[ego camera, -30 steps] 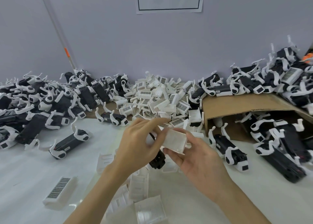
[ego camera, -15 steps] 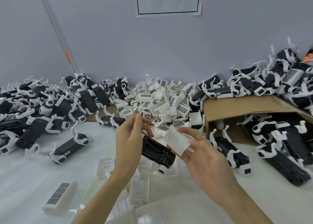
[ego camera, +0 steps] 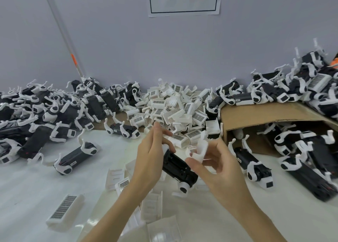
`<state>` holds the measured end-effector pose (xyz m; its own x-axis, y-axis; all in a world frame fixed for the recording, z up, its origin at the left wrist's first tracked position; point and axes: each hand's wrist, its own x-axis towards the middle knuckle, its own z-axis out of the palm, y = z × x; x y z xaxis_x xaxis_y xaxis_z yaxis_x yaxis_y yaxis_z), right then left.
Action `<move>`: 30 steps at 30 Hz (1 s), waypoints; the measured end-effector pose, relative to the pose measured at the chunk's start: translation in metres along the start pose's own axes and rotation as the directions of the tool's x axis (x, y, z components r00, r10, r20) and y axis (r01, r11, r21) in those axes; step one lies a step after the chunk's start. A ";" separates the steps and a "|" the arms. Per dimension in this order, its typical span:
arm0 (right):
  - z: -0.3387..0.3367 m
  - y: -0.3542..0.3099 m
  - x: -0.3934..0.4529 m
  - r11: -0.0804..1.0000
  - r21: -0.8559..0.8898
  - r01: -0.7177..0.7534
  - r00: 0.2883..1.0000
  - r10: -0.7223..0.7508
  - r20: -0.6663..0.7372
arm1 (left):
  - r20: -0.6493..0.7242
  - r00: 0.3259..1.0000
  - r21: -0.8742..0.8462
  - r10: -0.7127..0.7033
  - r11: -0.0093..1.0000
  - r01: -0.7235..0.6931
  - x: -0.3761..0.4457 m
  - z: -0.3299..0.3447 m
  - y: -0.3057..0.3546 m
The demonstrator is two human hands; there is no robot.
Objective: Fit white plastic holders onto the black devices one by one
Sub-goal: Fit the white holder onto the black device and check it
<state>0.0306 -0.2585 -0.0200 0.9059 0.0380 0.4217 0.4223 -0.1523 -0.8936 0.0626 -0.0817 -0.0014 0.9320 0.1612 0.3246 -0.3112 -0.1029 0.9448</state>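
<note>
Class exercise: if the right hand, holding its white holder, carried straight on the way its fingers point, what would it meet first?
Probably the black device in the left hand; the right hand and white holder point left toward it.

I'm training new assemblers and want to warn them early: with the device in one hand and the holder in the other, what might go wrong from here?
1. The right hand only pinches the white holder by its fingertips, so it may slip.
2. The left hand grips one end of the black device; the free end could swing during pressing.
3. A dropped holder would be lost among the loose holders below.
</note>
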 end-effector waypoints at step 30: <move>0.032 0.006 -0.013 0.730 -0.639 0.240 0.966 -0.117 0.230 | 0.304 0.946 0.245 0.114 0.950 -0.193 -0.002 -0.006 0.009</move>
<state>0.0219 -0.2279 -0.0357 0.8331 0.2814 0.4762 0.5066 -0.7337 -0.4529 0.0561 -0.0767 0.0070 0.9026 -0.1574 0.4007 -0.4301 -0.3696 0.8236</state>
